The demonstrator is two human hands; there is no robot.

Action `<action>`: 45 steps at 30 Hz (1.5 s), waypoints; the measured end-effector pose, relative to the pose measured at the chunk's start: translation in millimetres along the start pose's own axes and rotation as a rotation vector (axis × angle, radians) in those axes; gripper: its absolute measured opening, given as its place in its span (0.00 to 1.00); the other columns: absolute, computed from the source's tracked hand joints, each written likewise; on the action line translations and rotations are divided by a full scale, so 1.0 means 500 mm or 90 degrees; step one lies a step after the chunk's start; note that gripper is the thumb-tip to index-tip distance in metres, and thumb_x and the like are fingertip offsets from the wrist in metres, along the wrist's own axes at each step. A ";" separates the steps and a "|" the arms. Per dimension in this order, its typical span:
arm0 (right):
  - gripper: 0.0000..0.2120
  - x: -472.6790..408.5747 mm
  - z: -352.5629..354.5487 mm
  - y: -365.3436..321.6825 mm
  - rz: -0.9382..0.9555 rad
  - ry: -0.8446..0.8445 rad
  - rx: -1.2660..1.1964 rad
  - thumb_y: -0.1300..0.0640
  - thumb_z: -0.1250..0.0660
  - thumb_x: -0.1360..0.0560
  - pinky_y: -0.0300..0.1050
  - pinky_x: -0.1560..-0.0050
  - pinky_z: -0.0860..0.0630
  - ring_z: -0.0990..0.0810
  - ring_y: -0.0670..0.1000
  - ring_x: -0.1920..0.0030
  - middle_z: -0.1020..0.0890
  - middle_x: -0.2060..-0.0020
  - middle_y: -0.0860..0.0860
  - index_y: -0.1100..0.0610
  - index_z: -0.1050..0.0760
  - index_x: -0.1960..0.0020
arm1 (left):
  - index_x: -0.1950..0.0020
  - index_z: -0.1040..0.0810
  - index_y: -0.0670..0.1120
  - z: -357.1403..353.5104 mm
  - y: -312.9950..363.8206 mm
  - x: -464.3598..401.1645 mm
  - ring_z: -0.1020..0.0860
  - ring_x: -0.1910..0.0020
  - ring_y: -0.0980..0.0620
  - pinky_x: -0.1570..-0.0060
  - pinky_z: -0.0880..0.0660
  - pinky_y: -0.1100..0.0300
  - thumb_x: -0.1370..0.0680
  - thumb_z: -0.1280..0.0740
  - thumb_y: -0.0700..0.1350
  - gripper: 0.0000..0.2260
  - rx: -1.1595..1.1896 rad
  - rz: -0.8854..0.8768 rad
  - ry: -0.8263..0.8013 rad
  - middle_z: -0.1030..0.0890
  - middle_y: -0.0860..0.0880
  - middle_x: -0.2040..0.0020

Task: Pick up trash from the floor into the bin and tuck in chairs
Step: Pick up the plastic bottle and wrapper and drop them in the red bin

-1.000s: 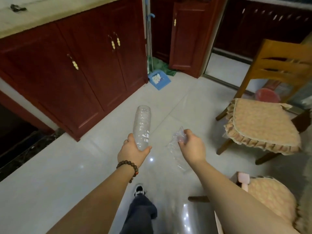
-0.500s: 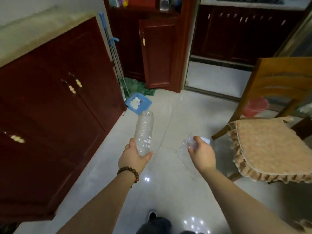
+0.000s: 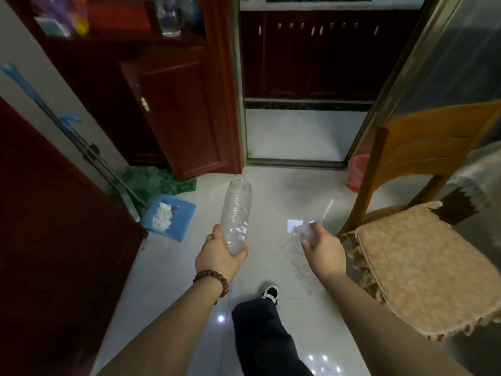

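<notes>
Above the tiled floor point(image 3: 271, 185), the left hand point(image 3: 218, 255) grips a clear bottle point(image 3: 236, 213); the right hand point(image 3: 322, 249) pinches crumpled clear plastic point(image 3: 295, 256) beside the chair point(image 3: 417, 256).

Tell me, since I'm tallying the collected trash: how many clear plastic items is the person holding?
2. A clear plastic bottle is in the left hand; a crumpled clear plastic wrapper hangs from the right hand. Anything more behind the hands is hidden.

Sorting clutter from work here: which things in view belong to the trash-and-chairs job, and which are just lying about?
Job: bottle in left hand; plastic wrap in right hand; chair; red bin.
Lying about: blue dustpan; green cloth; mop handle.
</notes>
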State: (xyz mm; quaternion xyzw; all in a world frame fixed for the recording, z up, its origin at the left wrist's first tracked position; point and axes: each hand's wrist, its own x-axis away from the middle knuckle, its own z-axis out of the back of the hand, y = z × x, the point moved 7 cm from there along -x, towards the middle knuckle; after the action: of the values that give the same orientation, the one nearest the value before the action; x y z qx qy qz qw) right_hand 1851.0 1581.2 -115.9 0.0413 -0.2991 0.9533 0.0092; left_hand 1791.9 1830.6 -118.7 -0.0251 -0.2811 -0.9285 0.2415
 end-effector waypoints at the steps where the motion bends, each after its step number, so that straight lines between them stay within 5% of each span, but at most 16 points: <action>1: 0.13 -0.057 0.001 0.001 -0.011 -0.001 0.001 0.54 0.37 0.24 0.46 0.58 0.26 0.19 0.59 0.55 0.18 0.54 0.56 0.53 0.30 0.40 | 0.37 0.35 0.48 -0.006 0.028 -0.058 0.23 0.56 0.46 0.61 0.26 0.57 0.32 0.30 0.61 0.31 -0.009 -0.011 -0.010 0.25 0.47 0.50; 5: 0.16 -0.263 0.037 -0.007 -0.044 0.013 0.018 0.56 0.36 0.26 0.45 0.60 0.30 0.20 0.60 0.53 0.18 0.54 0.57 0.53 0.30 0.38 | 0.36 0.36 0.49 -0.024 0.159 -0.271 0.23 0.55 0.47 0.60 0.27 0.58 0.32 0.31 0.60 0.31 -0.038 -0.045 -0.056 0.26 0.48 0.49; 10: 0.12 -0.466 0.104 -0.015 -0.085 0.059 -0.026 0.56 0.36 0.26 0.53 0.56 0.23 0.20 0.61 0.55 0.19 0.55 0.57 0.55 0.29 0.43 | 0.36 0.36 0.50 -0.057 0.329 -0.463 0.23 0.49 0.45 0.57 0.28 0.58 0.33 0.31 0.61 0.31 -0.038 -0.103 -0.106 0.25 0.47 0.46; 16: 0.12 -0.666 0.138 0.026 -0.152 0.124 -0.047 0.56 0.35 0.26 0.47 0.61 0.30 0.20 0.62 0.55 0.18 0.56 0.58 0.55 0.28 0.43 | 0.37 0.36 0.50 -0.139 0.492 -0.683 0.22 0.50 0.46 0.58 0.28 0.58 0.33 0.31 0.62 0.31 -0.067 -0.189 -0.163 0.25 0.48 0.47; 27: 0.14 -1.026 0.140 0.145 -0.418 0.223 -0.064 0.55 0.34 0.28 0.49 0.59 0.24 0.19 0.60 0.54 0.17 0.54 0.55 0.52 0.28 0.43 | 0.37 0.36 0.52 -0.316 0.800 -1.112 0.21 0.52 0.48 0.57 0.22 0.55 0.34 0.29 0.63 0.32 -0.131 -0.384 -0.329 0.22 0.48 0.47; 36: 0.11 -1.122 0.193 0.292 -0.602 0.338 -0.084 0.57 0.34 0.29 0.52 0.61 0.24 0.20 0.58 0.60 0.19 0.60 0.54 0.54 0.27 0.47 | 0.30 0.39 0.48 -0.520 1.021 -1.227 0.22 0.46 0.44 0.51 0.24 0.55 0.33 0.28 0.61 0.38 -0.234 -0.511 -0.486 0.24 0.45 0.40; 45: 0.05 -1.211 0.133 0.630 -0.690 0.444 -0.313 0.48 0.37 0.24 0.53 0.59 0.22 0.20 0.48 0.61 0.20 0.63 0.48 0.48 0.25 0.53 | 0.37 0.35 0.50 -0.948 1.176 -1.248 0.21 0.53 0.49 0.58 0.24 0.58 0.35 0.26 0.60 0.32 -0.289 -0.500 -0.597 0.21 0.48 0.46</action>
State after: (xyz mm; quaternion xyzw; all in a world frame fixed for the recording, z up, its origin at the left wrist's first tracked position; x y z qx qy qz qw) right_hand 2445.7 1289.1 -292.0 -0.1277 -0.4232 0.6764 0.5891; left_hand 2656.6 1421.8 -331.2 -0.3734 -0.1421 -0.8743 -0.2757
